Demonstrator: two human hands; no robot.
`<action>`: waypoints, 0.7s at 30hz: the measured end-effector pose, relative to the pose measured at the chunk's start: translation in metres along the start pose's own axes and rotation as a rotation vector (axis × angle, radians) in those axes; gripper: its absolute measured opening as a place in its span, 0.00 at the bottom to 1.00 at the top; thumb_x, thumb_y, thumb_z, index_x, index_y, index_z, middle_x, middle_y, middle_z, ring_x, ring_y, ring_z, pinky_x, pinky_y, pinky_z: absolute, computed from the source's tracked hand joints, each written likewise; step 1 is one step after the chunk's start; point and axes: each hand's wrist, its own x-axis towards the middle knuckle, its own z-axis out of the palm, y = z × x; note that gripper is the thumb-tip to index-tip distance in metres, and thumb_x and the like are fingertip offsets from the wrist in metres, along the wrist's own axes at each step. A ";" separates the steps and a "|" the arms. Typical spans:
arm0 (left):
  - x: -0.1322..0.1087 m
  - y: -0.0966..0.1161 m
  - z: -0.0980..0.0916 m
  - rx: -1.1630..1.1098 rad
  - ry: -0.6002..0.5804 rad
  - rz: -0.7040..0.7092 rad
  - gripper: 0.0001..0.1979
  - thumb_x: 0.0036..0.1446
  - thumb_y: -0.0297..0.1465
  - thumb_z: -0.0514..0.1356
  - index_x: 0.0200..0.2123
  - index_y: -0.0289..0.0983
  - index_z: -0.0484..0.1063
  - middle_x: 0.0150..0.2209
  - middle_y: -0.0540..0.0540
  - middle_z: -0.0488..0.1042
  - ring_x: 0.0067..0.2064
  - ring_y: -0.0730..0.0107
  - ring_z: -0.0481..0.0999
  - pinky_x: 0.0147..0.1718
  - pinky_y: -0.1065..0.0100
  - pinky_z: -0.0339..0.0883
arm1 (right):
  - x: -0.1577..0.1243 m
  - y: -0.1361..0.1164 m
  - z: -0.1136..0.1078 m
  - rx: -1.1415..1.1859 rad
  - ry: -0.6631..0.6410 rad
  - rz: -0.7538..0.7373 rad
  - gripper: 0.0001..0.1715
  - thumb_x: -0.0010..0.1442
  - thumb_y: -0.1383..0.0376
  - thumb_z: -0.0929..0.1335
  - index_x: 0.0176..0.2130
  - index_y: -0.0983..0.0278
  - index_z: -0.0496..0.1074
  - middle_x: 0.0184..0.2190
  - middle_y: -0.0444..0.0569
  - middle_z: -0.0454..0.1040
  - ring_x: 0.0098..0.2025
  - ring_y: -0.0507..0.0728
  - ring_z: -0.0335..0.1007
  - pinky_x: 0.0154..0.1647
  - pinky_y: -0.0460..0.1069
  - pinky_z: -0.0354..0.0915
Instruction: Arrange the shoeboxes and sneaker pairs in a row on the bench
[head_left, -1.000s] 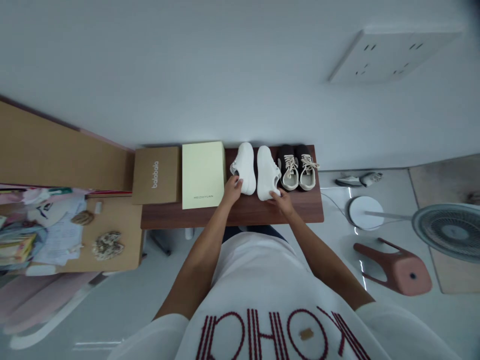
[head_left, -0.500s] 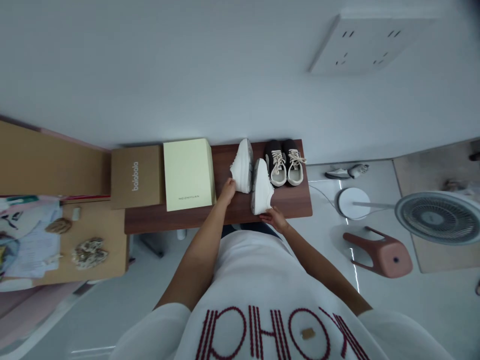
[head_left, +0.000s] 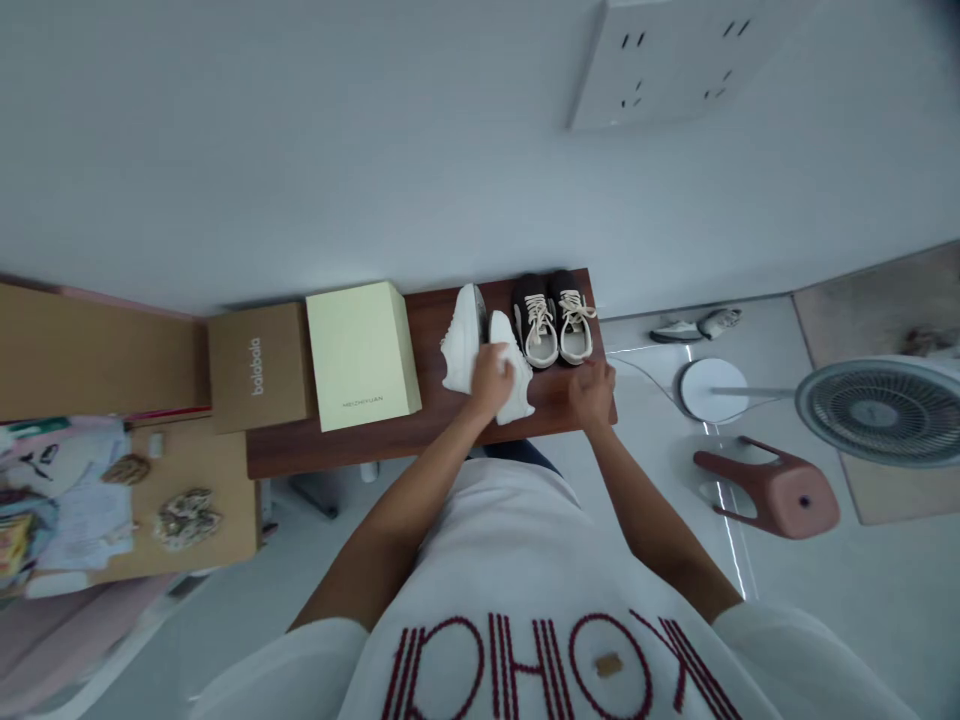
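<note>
Two white sneakers lie on their sides on a dark wooden bench; the left one has its sole turned toward the right one. My left hand is over the pair, smeared by motion, and covers part of both; its finger shape and any contact are unclear. To the right, a pair of dark lace-up shoes, the left one and the right one, stands upright with heels toward me. Close to the right dark shoe's heel is my right hand, fingers partly spread, nothing visible in it.
A pale yellow shoebox and a brown box sit left on the bench. Beyond the bench's right end stand a fan and a pink stool. A cluttered table adjoins at left.
Both hands have left the white sneakers' heels. My left hand moved right and over the pair; my right hand moved right to the dark shoes. The view has shifted slightly.
</note>
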 end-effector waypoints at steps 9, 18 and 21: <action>0.049 0.071 0.071 0.011 -0.341 -0.141 0.11 0.68 0.29 0.60 0.47 0.34 0.82 0.54 0.32 0.80 0.59 0.45 0.78 0.61 0.53 0.67 | 0.069 0.008 -0.016 0.279 -0.027 -0.015 0.17 0.54 0.53 0.74 0.31 0.57 0.65 0.39 0.50 0.75 0.46 0.62 0.72 0.53 0.57 0.72; 0.017 0.057 0.077 -0.775 -0.398 -0.718 0.21 0.62 0.30 0.61 0.58 0.39 0.71 0.47 0.42 0.80 0.41 0.66 0.82 0.48 0.59 0.78 | 0.098 0.029 -0.040 0.764 -0.323 0.391 0.19 0.41 0.54 0.70 0.34 0.57 0.66 0.28 0.41 0.71 0.32 0.56 0.68 0.31 0.49 0.69; 0.007 0.069 0.086 -0.646 -0.436 -0.851 0.32 0.60 0.31 0.64 0.66 0.41 0.61 0.54 0.37 0.79 0.34 0.67 0.82 0.38 0.60 0.81 | 0.105 0.026 -0.030 0.678 -0.336 0.384 0.18 0.37 0.60 0.70 0.33 0.59 0.70 0.27 0.41 0.73 0.32 0.56 0.67 0.32 0.49 0.66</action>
